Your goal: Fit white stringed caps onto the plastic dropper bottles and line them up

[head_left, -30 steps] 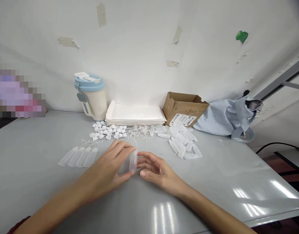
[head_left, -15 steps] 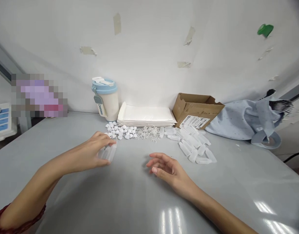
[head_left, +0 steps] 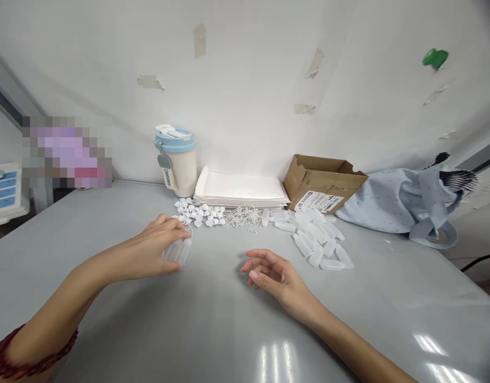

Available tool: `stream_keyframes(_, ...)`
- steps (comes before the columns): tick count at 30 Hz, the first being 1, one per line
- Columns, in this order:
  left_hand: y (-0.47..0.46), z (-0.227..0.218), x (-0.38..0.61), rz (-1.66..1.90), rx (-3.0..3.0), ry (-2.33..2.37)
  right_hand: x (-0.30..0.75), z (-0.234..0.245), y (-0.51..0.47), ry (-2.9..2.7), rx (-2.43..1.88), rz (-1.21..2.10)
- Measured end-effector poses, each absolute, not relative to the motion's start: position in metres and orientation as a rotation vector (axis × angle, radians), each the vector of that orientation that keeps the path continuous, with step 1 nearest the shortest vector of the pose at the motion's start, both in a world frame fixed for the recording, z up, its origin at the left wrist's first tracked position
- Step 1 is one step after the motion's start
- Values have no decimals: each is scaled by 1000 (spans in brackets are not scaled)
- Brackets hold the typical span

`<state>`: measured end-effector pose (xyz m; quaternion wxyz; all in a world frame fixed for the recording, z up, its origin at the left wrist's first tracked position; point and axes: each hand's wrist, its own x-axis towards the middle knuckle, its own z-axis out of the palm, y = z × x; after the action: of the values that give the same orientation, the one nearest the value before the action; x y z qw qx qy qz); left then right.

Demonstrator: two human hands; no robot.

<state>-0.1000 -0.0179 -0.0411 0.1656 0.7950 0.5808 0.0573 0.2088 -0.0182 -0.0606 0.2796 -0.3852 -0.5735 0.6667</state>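
My left hand (head_left: 159, 247) is closed around a few translucent plastic tubes (head_left: 183, 250) lying side by side on the grey table. Its fingers rest at their far end and its thumb at the near end; the palm hides some of them. A thin white cord loops by the fingertips. Just beyond is a pile of small white caps (head_left: 199, 213), beside a heap of thin white cords (head_left: 243, 217). My right hand (head_left: 272, 274) is open, holding nothing, fingers loosely curled and apart. To its upper right lies a pile of similar translucent tubes (head_left: 316, 234).
Along the wall stand a cream tumbler with a blue lid (head_left: 181, 165), a stack of white padded envelopes (head_left: 240, 187) and an open cardboard box (head_left: 322, 183). A pale blue cloth bag (head_left: 382, 202) lies at right. A blurred purple item (head_left: 69, 151) is at far left.
The view has shifted slightly. Both hands stay nearly where they were, the left still on the tubes and the right still without anything in it.
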Motion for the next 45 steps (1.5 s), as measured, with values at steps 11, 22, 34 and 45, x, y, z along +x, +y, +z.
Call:
stream_keyframes(11,-18,-40,-101,146,2280,1653,209,-62,-16,-1544,-1050,1775)
stream_keyframes(22,-18,-42,-102,183,2279,1632,209,-61,-17,-1539,-1044,1776)
stream_keyframes(34,-19,-46,-98,219,2298,1612,209,-63,-16,-1549,-1050,1759)
stream_keyframes(45,-21,-41,-99,200,2295,1621,210,-62,-15,-1555,-1055,1763)
